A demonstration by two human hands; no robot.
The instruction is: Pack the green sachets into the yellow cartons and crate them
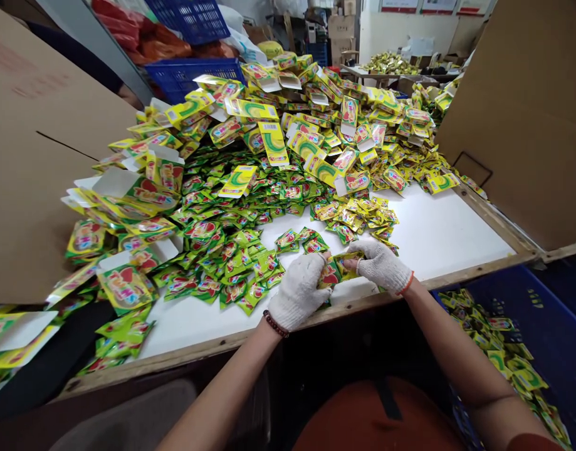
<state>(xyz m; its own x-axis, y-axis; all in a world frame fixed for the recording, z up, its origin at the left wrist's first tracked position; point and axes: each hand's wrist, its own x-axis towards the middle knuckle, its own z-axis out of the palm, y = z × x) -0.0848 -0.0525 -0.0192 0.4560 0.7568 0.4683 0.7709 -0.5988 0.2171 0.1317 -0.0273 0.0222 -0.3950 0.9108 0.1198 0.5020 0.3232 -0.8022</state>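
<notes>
At the near wooden edge of the bench [438,241], the left hand [297,291], in white knit, grips a glossy, pillow-shaped green-and-red packet [329,274]; the right hand [380,264], likewise gloved, pinches a shiny yellow packet [348,265].

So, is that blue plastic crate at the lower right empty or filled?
Not empty: small shiny yellow-and-green packages lie heaped inside the blue plastic crate. Cannot tell how full; the person's right arm hides part.

White-gloved hands [297,291], dark beaded bracelet [275,324], rust-orange shirt [353,423]
</notes>
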